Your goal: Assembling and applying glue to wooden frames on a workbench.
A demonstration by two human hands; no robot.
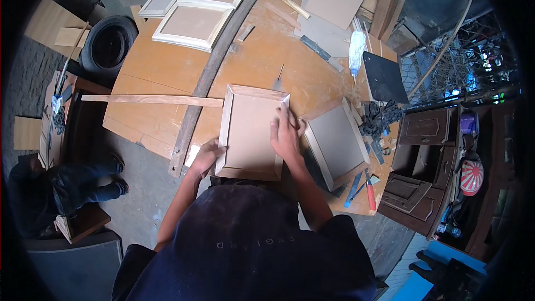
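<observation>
Left hand (pixel 206 156) pinches a framed panel (pixel 252 134) at left; right hand (pixel 287 134), half-curled, touches its right edge, grip unclear. Four sides look joined; remaining work doesn't show.

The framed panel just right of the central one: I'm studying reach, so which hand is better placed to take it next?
Likely the right hand: it touches the right edge of the central panel, close beside the right-hand panel. The left hand is at the opposite edge, farther away.
</observation>
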